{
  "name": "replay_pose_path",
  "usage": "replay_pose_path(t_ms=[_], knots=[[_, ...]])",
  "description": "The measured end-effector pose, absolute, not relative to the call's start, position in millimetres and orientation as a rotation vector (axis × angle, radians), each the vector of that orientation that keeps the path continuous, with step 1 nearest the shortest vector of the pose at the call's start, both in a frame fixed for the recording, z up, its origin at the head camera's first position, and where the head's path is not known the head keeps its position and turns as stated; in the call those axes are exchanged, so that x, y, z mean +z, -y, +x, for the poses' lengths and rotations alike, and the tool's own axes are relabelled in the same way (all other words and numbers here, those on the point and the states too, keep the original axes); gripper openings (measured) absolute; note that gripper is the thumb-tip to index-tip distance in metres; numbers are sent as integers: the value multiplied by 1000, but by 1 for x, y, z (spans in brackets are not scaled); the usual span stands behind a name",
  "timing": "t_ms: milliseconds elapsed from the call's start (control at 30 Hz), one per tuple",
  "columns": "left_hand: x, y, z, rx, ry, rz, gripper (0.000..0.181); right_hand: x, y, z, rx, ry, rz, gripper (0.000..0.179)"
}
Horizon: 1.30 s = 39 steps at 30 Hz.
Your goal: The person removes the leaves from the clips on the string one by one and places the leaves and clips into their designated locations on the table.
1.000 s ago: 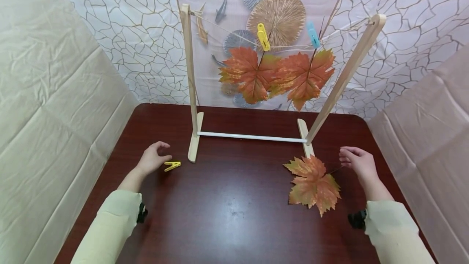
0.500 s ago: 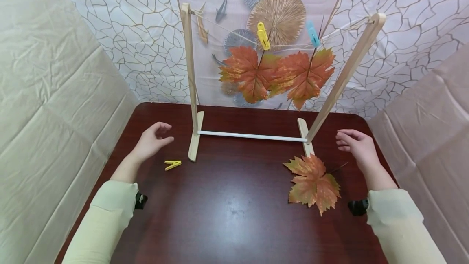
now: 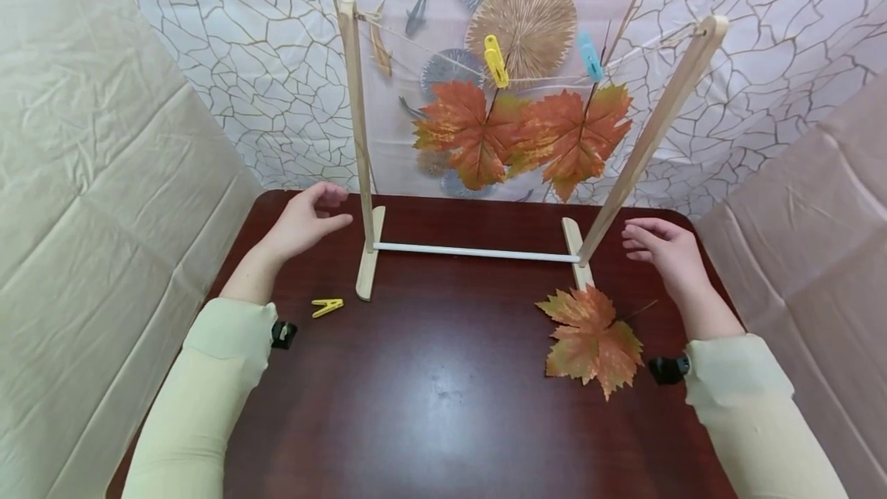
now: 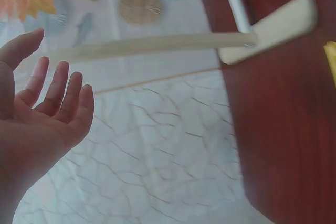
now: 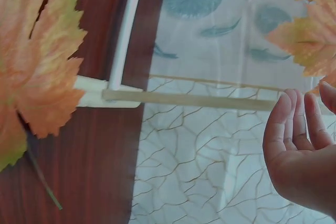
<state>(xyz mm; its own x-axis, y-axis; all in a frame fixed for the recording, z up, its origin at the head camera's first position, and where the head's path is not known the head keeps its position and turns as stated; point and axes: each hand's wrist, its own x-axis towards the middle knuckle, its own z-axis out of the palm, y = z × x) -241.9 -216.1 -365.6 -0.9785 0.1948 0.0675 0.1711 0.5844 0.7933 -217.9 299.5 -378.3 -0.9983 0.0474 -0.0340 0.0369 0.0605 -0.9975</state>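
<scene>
My left hand (image 3: 308,223) is raised beside the left post (image 3: 358,129) of a wooden frame, fingers loosely bent with nothing in them. The right hand (image 3: 667,252) hovers near the right post (image 3: 651,137), likewise holding nothing. Two orange maple leaves hang from the string between the posts: the left leaf (image 3: 471,129) under a yellow clothespin (image 3: 496,61), the right leaf (image 3: 582,137) under a blue clothespin (image 3: 590,58). A third maple leaf (image 3: 592,341) lies on the table by the right foot, its stem pointing right. Another yellow clothespin (image 3: 326,307) lies on the table at the left.
A white crossbar (image 3: 478,252) joins the frame's two wooden feet, the left foot (image 3: 370,256) and the right foot (image 3: 575,249). The dark red table (image 3: 443,406) has a patterned cloth (image 3: 277,75) behind it and beige cloth walls on both sides.
Both hands have moved up and away from the table: the left from beside the loose yellow clothespin toward the left post, the right from the lying leaf's stem toward the right post.
</scene>
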Motion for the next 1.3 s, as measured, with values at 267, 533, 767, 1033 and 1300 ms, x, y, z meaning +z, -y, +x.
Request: replay_pose_path(t_ms=[267, 533, 767, 1033, 1300], knots=[[-337, 194, -254, 1422, -2755, 409, 41, -361, -280, -225, 2140, 2251, -59, 5], [-319, 181, -259, 1467, -2734, 461, 41, -342, -263, -234, 2155, 2260, 29, 5], [-298, 167, -263, 1480, -2723, 527, 43, -328, -252, -241, 2074, 2323, 56, 4], [-273, 148, -271, 1556, -2693, 613, 45, -312, -233, -245, 1876, 2424, 84, 21], [-255, 134, -275, 1621, -2692, 656, 46, -296, -213, -250, 1929, 2388, 149, 27]])
